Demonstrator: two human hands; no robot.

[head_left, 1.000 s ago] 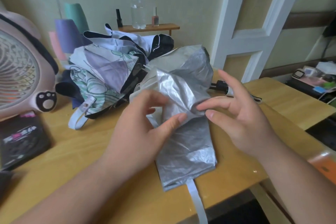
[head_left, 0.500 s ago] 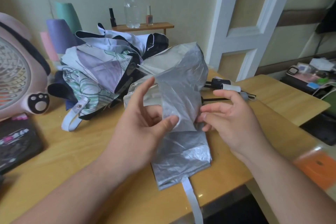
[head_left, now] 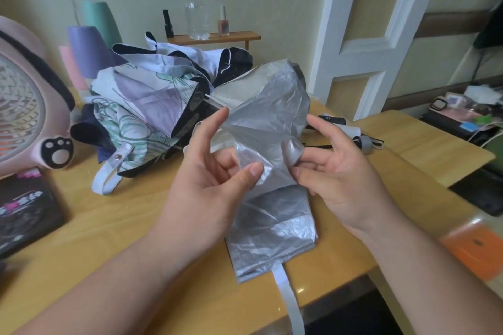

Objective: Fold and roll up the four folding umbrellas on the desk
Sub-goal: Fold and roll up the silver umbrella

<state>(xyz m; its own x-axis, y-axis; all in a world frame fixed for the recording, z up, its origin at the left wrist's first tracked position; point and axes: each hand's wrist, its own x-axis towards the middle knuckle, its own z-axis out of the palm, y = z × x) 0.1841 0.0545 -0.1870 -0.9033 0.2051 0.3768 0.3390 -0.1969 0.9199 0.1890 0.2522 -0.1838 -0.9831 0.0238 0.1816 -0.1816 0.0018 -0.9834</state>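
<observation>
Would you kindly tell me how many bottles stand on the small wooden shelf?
3: a black bottle at left, a clear water bottle in the middle, a pink bottle at right.

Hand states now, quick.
Left hand: pinching a fold of the crinkled silver umbrella canopy.
Right hand: pinching the same canopy's opposite edge.

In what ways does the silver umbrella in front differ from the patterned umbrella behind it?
The shiny silver fabric umbrella is plain; the white and purple patterned fabric umbrella bears printed drawings. The silver one lies partly flattened, pinched by the left hand and right hand; the patterned one lies crumpled, untouched. Both are unrolled on the wooden desk.
</observation>
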